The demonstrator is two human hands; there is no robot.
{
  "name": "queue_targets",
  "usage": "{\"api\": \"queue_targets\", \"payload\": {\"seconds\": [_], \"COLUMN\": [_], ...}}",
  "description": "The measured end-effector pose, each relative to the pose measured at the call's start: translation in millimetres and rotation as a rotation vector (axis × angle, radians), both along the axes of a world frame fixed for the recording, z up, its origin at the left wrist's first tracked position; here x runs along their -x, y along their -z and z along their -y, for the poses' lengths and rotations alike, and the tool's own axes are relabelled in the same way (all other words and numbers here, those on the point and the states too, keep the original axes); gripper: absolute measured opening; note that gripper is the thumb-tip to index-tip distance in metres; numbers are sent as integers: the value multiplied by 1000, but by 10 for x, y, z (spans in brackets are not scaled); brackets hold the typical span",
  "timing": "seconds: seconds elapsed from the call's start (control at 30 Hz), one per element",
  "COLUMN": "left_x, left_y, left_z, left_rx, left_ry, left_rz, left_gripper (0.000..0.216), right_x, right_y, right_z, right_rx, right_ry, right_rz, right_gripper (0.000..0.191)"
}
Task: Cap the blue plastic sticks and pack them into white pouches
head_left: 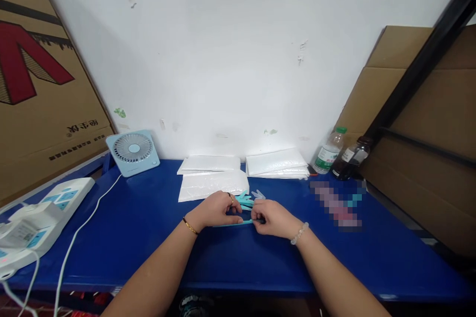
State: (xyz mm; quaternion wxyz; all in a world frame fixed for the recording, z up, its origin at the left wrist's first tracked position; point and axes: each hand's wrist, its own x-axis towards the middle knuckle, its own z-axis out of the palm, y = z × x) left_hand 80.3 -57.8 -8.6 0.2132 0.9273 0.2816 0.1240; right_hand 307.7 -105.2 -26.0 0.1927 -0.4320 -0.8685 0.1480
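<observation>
My left hand [222, 209] is low over the blue table, palm down, with a gap between its thumb and curved fingers. Its thumb lies along a thin teal strip [238, 223], and its fingertips are close to several more teal strips [244, 200]. My right hand [270, 216] is closed in a pinch at the right end of the thin strip. Something dark shows under its fingers, too small to make out. Just behind the hands lie a few pale translucent strips [258, 194].
White padded mailers [213, 184] lie behind my hands, with another stack [277, 163] to the right. A light-blue fan [133, 151] and a power strip [61, 208] stand left. At right are a green-capped bottle [329, 153], a dark bottle [350, 158] and a pixelated patch.
</observation>
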Motion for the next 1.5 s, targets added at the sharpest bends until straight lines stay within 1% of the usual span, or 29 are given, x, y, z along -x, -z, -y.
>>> {"api": "queue_targets", "payload": {"seconds": [0.1, 0.27, 0.33, 0.4, 0.5, 0.57, 0.67, 0.73, 0.8, 0.93, 1.1, 1.23, 1.37, 1.43, 1.5], "left_x": [-44, -56, -24, 19, 66, 67, 44, 34, 35, 47, 39, 13, -14, -18, -12], "left_y": [32, 2, -20, -32, -20, -2, 17, 20, 22, 35, 41, 30, 47, 64, 83], "left_z": [-1, -12, -16, -27, -46, -55, -59, -60, -62, -71, -63, -24, -6, -20, -50], "left_rx": [-20, -121, -132, -93, 70, 128, 90, 83, 93, 95, 79, 122, 141, 116, 49], "left_ry": [1, -51, -93, -152, -216, -224, -214, -210, -211, -207, -190, -132, -53, -34, -69], "left_rz": [-54, -62, -51, -17, 60, 111, 152, 142, 125, 118, 121, 93, -16, -54, -52], "left_gripper": [22, 22, 25, 28, 31, 30, 28, 28, 29, 29, 28, 24, 21, 21, 21], "right_x": [-21, -101, -185, -294, -422, -436, -369, -316, -291, -313, -299, -221, -202, -228, -270], "right_y": [-46, -104, -120, -129, -121, -103, -68, -45, -26, 5, 9, -7, -14, -21, -31], "right_z": [-14, -35, -53, -82, -131, -153, -162, -159, -158, -169, -173, -137, -105, -99, -98], "right_rx": [-2, 73, 86, 80, 145, 233, 342, 387, 404, 382, 389, 487, 581, 581, 512], "right_ry": [42, 61, 106, 188, 289, 284, 224, 198, 207, 251, 242, 183, 110, 73, 95], "right_rz": [-99, -168, -201, -279, -478, -610, -722, -727, -703, -628, -582, -604, -532, -464, -402], "right_gripper": [9, 9, 11, 16, 25, 29, 35, 38, 38, 36, 32, 32, 30, 28, 26]}}
